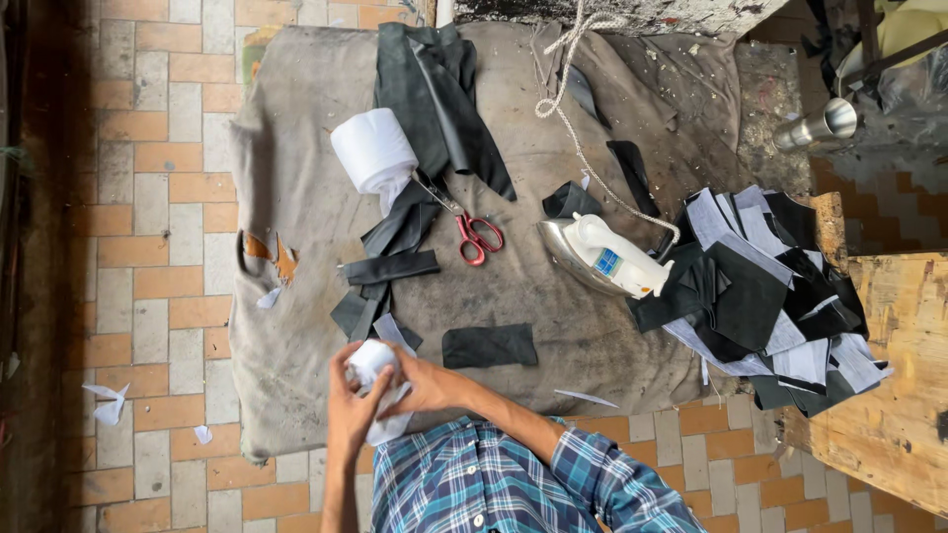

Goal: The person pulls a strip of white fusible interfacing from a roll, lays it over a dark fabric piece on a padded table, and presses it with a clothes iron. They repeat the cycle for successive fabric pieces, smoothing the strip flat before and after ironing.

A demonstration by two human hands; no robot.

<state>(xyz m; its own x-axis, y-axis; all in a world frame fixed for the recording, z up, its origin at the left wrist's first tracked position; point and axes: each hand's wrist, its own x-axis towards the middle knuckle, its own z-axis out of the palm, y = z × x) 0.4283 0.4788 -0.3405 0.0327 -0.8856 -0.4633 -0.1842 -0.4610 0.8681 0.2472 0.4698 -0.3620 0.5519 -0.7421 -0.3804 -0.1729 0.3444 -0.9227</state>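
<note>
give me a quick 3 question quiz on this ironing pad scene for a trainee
1. True or false: the red-handled scissors lie between the white roll and the iron.
2. What do both hands hold? A) a black strip B) a small white piece of fabric C) the rope
3. Which side of the grey cloth pad in the picture holds the heap of black and white pieces?

Key
1. True.
2. B: the left hand and right hand close around the white piece of fabric at the pad's near edge.
3. The right side, beyond the iron.
</note>
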